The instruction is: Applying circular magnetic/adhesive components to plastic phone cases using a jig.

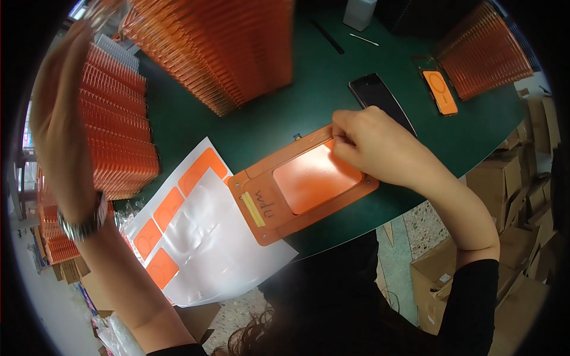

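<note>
An orange fixture plate [284, 224] with a yellow strip and handwriting lies tilted on the table. In its recess sits a glossy orange rounded rectangular panel [314, 181]. Over the right end of the plate my right hand [374, 145] is closed, its fingertips at the panel's upper edge; what they pinch is hidden. My left hand [62, 124] is raised at the far left, by a stack of orange trays [116, 127]. Its fingers blur near something clear at the top. Under the plate's left side rests a white sheet [231, 267] with orange rounded stickers [169, 209].
A tall stack of orange trays [237, 53] stands at the back, another [487, 53] at the far right. A black phone [377, 95], an orange phone case [440, 92], a cotton swab [364, 40] and a white bottle [358, 15] are on the green table [196, 118]. Cardboard boxes [493, 184] stand right.
</note>
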Action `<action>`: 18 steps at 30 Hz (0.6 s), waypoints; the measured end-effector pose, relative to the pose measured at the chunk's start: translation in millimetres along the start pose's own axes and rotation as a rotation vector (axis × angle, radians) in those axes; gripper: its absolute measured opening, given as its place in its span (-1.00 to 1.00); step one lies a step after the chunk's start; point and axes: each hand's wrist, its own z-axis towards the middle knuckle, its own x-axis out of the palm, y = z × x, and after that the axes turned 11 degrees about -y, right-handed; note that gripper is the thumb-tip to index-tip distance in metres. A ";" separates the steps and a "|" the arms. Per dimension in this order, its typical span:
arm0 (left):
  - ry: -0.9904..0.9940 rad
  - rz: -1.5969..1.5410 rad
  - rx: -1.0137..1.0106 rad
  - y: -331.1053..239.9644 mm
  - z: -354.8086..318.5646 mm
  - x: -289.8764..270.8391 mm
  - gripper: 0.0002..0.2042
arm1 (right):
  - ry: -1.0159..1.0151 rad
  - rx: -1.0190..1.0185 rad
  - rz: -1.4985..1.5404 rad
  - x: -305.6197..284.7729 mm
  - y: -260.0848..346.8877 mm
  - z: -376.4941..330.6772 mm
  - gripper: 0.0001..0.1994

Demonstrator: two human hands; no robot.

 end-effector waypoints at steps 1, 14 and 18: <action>0.016 0.165 0.046 -1.1 -13.5 -17.3 -0.60 | -0.015 -0.070 -0.093 3.8 0.9 -0.6 -0.89; 0.052 -0.690 -0.997 -199.2 -166.0 12.3 -0.96 | -0.129 0.082 0.460 -10.2 -33.9 -13.3 -0.78; 0.268 -0.492 -0.874 -226.0 -171.8 31.8 -0.90 | -0.158 0.203 0.548 0.1 -58.7 -32.7 -0.73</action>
